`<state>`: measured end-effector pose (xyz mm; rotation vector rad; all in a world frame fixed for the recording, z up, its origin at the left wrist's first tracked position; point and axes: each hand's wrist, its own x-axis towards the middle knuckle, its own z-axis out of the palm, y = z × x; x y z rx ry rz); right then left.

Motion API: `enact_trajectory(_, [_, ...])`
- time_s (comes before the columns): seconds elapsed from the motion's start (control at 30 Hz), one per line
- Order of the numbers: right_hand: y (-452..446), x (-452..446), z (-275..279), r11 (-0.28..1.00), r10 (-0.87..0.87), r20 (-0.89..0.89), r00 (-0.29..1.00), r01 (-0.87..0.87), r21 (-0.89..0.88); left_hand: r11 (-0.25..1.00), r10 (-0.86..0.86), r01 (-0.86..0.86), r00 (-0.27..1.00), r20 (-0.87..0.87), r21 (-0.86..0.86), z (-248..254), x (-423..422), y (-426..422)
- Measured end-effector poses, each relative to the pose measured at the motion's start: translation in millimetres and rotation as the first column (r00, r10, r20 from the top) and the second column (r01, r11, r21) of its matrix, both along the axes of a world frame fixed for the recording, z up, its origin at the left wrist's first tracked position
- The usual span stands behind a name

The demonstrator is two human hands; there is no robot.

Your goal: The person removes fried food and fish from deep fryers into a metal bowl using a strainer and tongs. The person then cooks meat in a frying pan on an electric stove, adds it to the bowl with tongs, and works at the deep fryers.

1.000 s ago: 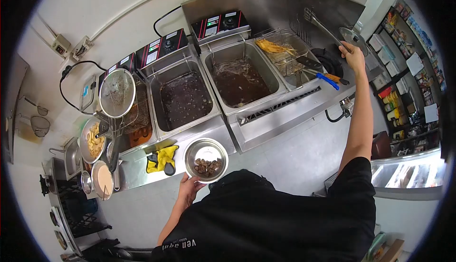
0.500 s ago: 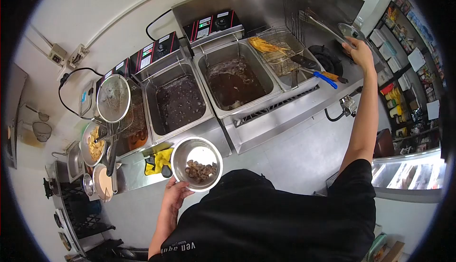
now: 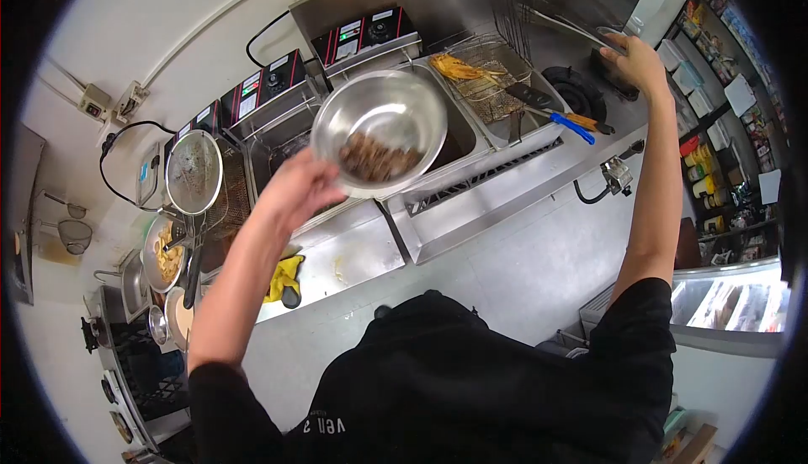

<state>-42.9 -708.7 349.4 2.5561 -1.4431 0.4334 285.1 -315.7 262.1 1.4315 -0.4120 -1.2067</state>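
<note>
My left hand (image 3: 301, 188) grips the rim of a steel bowl (image 3: 391, 106), which is over the fryer vats and hides much of them. Brown chunks of food (image 3: 379, 159) lie in the bowl's lower part. At the right, my right hand (image 3: 633, 62) is closed on the handles of metal tongs (image 3: 572, 26), whose tips point left towards the steel backsplash. Below the tongs is a wire basket (image 3: 497, 98) with a yellow fried piece (image 3: 454, 67) on it.
A blue-handled tool (image 3: 572, 127) lies beside a black burner (image 3: 575, 92). A strainer (image 3: 194, 172) stands at the left, near a bowl of pale slices (image 3: 164, 249). A yellow and black cloth (image 3: 284, 281) lies on the front ledge. Stocked shelves (image 3: 724, 127) are at the right.
My left hand has raised the bowl and carried it forward and right, from the front ledge to over the vats. The tongs in my right hand have moved slightly, their tips further left.
</note>
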Motion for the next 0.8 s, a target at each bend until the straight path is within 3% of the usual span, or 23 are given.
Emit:
enact_trajectory(0.17, [2, 4, 5, 1.000, -0.011, -0.033, 0.999, 0.012, 0.010, 0.987, -0.065, 0.061, 0.998, -0.019, -0.150, 1, 24, -141])
enact_trajectory(0.4, [18, 12, 8, 0.998, -0.068, -0.070, 0.995, 0.067, -0.023, 0.985, -0.104, 0.089, 0.990, -0.094, -0.145, 5, 27, -292])
enact_trajectory(0.63, [73, -2, 54, 0.976, -0.216, -0.157, 0.964, 0.210, -0.054, 0.973, -0.176, 0.153, 0.976, -0.128, -0.171, 0, 33, -360])
enact_trajectory(0.73, [117, 1, 58, 0.974, -0.221, -0.234, 0.947, 0.203, -0.098, 0.974, -0.201, 0.181, 0.968, -0.148, -0.138, 2, 37, -365])
enact_trajectory(0.8, [142, 27, 45, 0.988, -0.134, -0.233, 0.963, 0.112, -0.104, 0.970, -0.211, 0.188, 0.967, -0.145, -0.155, 1, 39, -366])
